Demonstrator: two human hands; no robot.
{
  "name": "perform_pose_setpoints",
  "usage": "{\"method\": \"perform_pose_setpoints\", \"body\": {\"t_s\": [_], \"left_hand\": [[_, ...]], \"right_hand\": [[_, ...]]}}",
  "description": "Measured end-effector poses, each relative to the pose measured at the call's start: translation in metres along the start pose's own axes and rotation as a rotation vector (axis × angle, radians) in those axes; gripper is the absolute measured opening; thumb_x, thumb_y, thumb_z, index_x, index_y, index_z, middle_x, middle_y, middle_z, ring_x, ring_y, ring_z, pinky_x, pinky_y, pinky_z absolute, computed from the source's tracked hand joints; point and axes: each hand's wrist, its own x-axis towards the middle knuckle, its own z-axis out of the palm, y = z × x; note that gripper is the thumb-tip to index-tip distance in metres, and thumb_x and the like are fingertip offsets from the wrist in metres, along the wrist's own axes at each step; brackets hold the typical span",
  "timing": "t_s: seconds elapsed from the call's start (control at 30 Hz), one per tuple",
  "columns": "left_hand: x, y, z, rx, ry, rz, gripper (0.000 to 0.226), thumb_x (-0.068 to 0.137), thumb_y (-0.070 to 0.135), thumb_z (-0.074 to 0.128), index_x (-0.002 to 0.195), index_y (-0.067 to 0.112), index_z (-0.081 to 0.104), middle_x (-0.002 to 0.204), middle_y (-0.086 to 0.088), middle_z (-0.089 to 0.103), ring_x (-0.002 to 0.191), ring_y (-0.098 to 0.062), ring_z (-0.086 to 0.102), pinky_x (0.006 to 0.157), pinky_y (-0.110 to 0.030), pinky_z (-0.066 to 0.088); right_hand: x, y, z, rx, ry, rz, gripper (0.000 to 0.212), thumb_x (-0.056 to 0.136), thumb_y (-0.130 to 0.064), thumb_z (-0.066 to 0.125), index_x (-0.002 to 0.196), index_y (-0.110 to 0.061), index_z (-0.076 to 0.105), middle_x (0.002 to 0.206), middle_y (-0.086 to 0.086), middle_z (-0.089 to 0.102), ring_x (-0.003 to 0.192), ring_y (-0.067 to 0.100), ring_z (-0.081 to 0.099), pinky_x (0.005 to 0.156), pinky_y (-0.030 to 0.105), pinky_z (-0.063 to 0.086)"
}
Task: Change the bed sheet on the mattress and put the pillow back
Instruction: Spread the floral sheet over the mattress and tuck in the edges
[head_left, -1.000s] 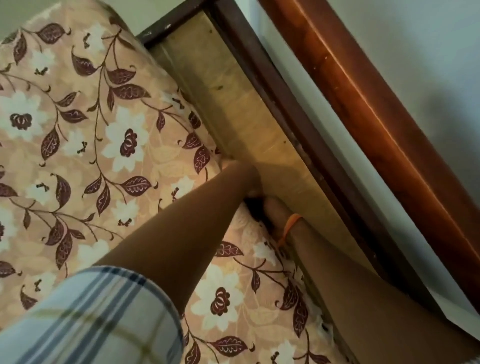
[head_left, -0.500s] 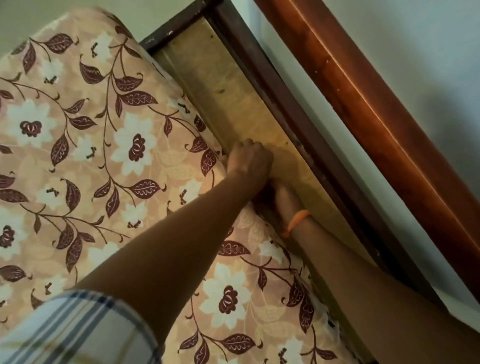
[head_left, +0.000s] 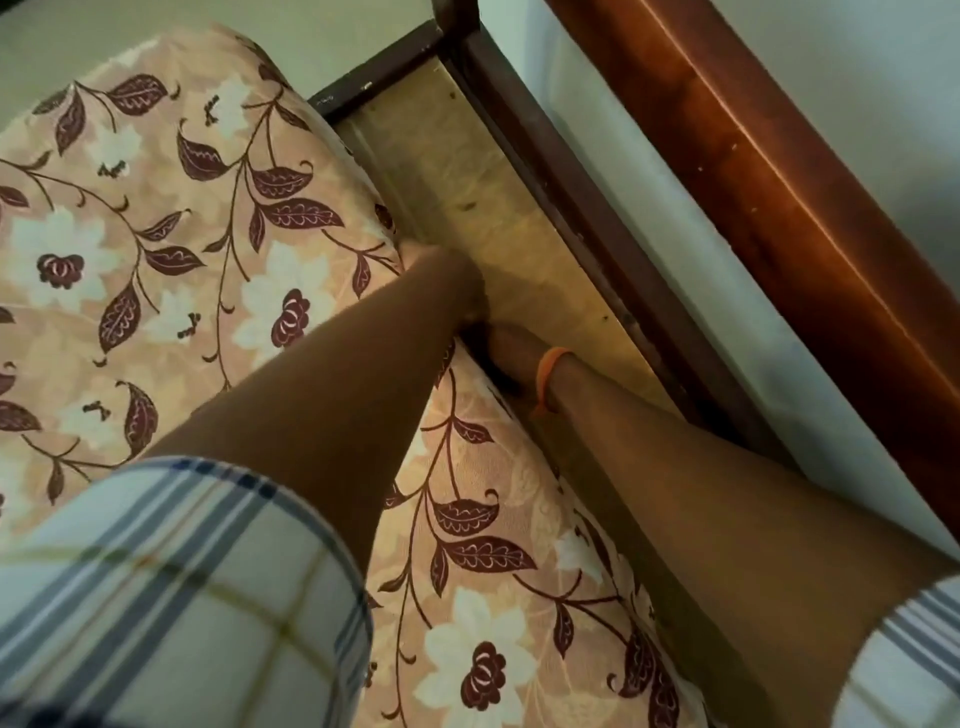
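At mattress edge, beside bare bed-frame board (head_left: 498, 208): left hand (head_left: 467, 291) and right hand (head_left: 506, 340) reach down behind floral bed sheet (head_left: 171, 234) covering mattress; fingers hidden, grip state cannot tell. Orange band (head_left: 548, 376) on right wrist.

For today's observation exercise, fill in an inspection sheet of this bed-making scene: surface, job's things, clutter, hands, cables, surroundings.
Surface: mattress lies on a wooden bed base, part of the base bare.
Job's things: floral sheet covers the mattress; pillow not seen.
Clutter: nothing seen.
Hands: left hand and right hand reach down at the mattress edge, fingers hidden; orange band on the right wrist.
Cables: nothing seen.
Surroundings: dark bed frame, reddish wooden rail, pale wall.
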Motion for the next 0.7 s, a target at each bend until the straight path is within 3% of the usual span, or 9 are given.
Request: {"method": "perform_pose_setpoints", "body": {"t_s": [0.07,0.13,0.2,0.33,0.4,0.47,0.53,0.63,0.7], "left_hand": [[0.007,0.0,0.004,0.011,-0.033,-0.039,0.06,0.103,0.046,0.036,0.152,0.011,0.028,0.152,-0.015,0.034,0.141,-0.033,0.033,0.114,-0.047,0.026],[0.017,0.001,0.003,0.017,-0.065,-0.041,0.061,0.103,0.048,0.033,0.152,0.013,0.026,0.153,-0.014,0.033,0.141,-0.033,0.032,0.114,-0.046,0.026],[0.025,0.001,0.003,0.024,-0.082,-0.028,0.061,0.102,0.049,0.033,0.152,0.014,0.026,0.152,-0.014,0.034,0.14,-0.034,0.033,0.113,-0.046,0.028],[0.021,0.003,0.011,0.228,-0.004,-0.021,0.056,0.102,0.046,0.033,0.147,0.012,0.032,0.148,-0.014,0.038,0.14,-0.033,0.032,0.115,-0.044,0.025],[0.014,0.006,0.008,0.287,0.27,0.018,0.045,0.101,0.039,0.041,0.136,0.013,0.048,0.14,-0.014,0.048,0.135,-0.034,0.04,0.116,-0.05,0.024],[0.002,0.007,0.0,0.15,0.557,0.074,0.033,0.097,0.029,0.05,0.124,0.013,0.059,0.134,-0.015,0.054,0.131,-0.035,0.044,0.117,-0.055,0.022],[-0.012,0.004,-0.003,-0.038,0.718,0.062,0.03,0.094,0.021,0.052,0.121,0.012,0.062,0.136,-0.017,0.052,0.134,-0.036,0.041,0.119,-0.056,0.018],[-0.033,0.0,0.021,-0.197,0.726,0.004,0.028,0.093,0.022,0.052,0.116,0.015,0.066,0.132,-0.013,0.057,0.133,-0.032,0.043,0.121,-0.053,0.014],[-0.047,0.003,0.049,-0.293,0.717,0.016,0.027,0.094,0.029,0.049,0.111,0.017,0.068,0.119,-0.009,0.065,0.128,-0.028,0.049,0.122,-0.051,0.013]], "right_hand": [[0.002,-0.009,0.003,-0.127,-0.041,-0.001,0.031,0.105,-0.013,0.031,0.11,-0.002,0.06,0.1,0.015,0.057,0.076,0.016,0.047,0.089,0.033,0.041],[0.004,-0.009,0.008,-0.159,0.03,-0.028,0.037,0.106,-0.011,0.027,0.135,0.002,0.045,0.134,0.021,0.051,0.111,0.028,0.051,0.103,0.029,0.029],[0.005,-0.006,0.016,-0.352,0.046,-0.091,0.04,0.106,-0.009,0.026,0.144,-0.001,0.033,0.149,0.018,0.039,0.135,0.028,0.039,0.106,0.025,0.019],[0.007,-0.005,0.018,-0.37,0.083,-0.06,0.038,0.106,-0.011,0.029,0.137,0.004,0.043,0.143,0.023,0.045,0.132,0.033,0.042,0.103,0.03,0.027],[0.007,-0.006,0.017,-0.384,0.073,-0.095,0.037,0.106,-0.011,0.028,0.134,0.004,0.046,0.142,0.023,0.047,0.129,0.034,0.044,0.101,0.031,0.03],[0.006,-0.003,0.019,-0.398,0.073,-0.152,0.037,0.106,-0.011,0.027,0.137,0.0,0.044,0.145,0.02,0.044,0.131,0.034,0.043,0.104,0.034,0.03],[0.003,-0.004,0.018,-0.412,0.096,-0.143,0.038,0.107,-0.017,0.027,0.138,-0.006,0.044,0.147,0.017,0.042,0.131,0.035,0.042,0.106,0.039,0.03],[-0.004,0.0,0.01,-0.51,0.206,0.002,0.043,0.1,-0.043,0.033,0.127,-0.022,0.058,0.139,0.008,0.048,0.128,0.032,0.043,0.109,0.047,0.032],[-0.023,0.006,0.008,-0.247,0.239,0.045,0.043,0.089,-0.048,0.042,0.108,-0.021,0.07,0.123,0.011,0.062,0.112,0.031,0.056,0.1,0.048,0.043]]}}
